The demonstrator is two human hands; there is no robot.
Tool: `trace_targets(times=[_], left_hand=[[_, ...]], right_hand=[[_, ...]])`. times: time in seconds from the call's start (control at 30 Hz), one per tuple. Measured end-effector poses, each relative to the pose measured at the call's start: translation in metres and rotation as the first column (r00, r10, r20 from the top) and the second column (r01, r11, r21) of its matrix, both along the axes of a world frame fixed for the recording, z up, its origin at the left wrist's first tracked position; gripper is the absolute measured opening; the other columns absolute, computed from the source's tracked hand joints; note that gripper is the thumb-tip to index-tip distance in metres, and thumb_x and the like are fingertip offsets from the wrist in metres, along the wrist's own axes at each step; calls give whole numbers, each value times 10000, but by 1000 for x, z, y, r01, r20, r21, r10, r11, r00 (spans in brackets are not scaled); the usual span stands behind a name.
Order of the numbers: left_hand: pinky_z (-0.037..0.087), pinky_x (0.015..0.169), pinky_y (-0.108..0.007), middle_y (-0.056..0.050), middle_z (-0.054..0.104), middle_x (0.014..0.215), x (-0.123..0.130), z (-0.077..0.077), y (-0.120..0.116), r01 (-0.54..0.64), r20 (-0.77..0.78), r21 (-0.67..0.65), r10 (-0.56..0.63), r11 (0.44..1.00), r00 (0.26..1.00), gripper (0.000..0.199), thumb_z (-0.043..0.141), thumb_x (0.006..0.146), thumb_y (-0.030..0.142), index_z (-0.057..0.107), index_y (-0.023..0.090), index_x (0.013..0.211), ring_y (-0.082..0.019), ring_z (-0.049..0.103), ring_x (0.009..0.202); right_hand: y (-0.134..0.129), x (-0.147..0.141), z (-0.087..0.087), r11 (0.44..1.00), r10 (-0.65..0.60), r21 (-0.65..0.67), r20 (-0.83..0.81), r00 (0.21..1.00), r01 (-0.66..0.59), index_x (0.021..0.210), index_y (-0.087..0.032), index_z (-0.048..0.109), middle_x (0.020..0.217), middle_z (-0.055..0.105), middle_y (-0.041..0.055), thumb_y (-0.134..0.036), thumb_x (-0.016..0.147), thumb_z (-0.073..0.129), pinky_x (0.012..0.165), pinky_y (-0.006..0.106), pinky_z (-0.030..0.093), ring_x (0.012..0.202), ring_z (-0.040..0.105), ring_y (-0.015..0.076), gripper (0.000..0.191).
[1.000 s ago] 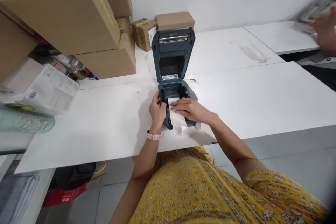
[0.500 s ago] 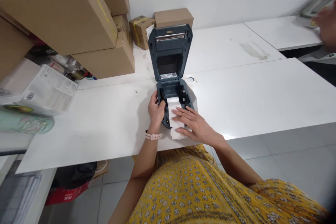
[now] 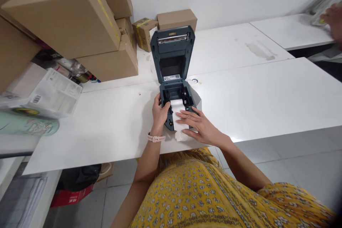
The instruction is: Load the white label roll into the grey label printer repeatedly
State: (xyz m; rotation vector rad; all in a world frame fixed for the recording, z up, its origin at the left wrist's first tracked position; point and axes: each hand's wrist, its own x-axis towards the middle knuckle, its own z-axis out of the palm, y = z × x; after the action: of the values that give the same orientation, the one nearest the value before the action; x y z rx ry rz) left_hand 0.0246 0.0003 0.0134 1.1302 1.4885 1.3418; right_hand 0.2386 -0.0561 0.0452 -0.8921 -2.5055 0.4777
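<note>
A dark grey label printer [image 3: 173, 54] stands on the white table with its lid tipped up and back. White label paper [image 3: 177, 107] runs from inside the printer over its front edge, its torn end hanging toward me. My left hand [image 3: 160, 113] grips the printer's left side, thumb on the inner edge and fingers outside. My right hand [image 3: 201, 126] lies over the paper and the front right of the printer, fingers stretched and spread. The fingertips rest on the paper strip.
Cardboard boxes [image 3: 66, 21] are stacked at the left, with a white carton [image 3: 56, 92] and a green bottle [image 3: 32, 126] nearer me. Two smaller boxes [image 3: 177, 18] stand behind the printer. Another person's hand [image 3: 335, 21] shows at the far right. The table's front edge is close to me.
My hands and the printer hold almost the same place; the paper's loose end has shifted slightly to the right. The other person's hand at the far right has moved.
</note>
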Motion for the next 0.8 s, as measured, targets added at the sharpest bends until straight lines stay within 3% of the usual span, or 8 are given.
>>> trace_targets(times=[0.5, 0.8], left_hand=[[442, 1198, -453, -117, 611, 1503, -2, -5, 2, 22, 28, 7, -22, 1000, 999, 639, 734, 834, 294, 543, 230, 1441, -292, 577, 1401], [450, 1191, -468, -135, 604, 1511, -2, 1, 4, 26, 19, -4, -26, 1000, 999, 665, 760, 825, 342, 545, 225, 1443, -311, 566, 1410]], right_hand=[[7, 15, 6, 985, 88, -145, -41, 995, -93, 1393, -300, 633, 1606, 551, 26, -380, 1052, 594, 1315, 596, 274, 1538, 467, 253, 353], [12, 19, 8, 958, 94, -262, -105, 990, -118, 1355, -305, 680, 1590, 570, 29, -410, 1035, 620, 1330, 588, 225, 1532, 476, 255, 341]])
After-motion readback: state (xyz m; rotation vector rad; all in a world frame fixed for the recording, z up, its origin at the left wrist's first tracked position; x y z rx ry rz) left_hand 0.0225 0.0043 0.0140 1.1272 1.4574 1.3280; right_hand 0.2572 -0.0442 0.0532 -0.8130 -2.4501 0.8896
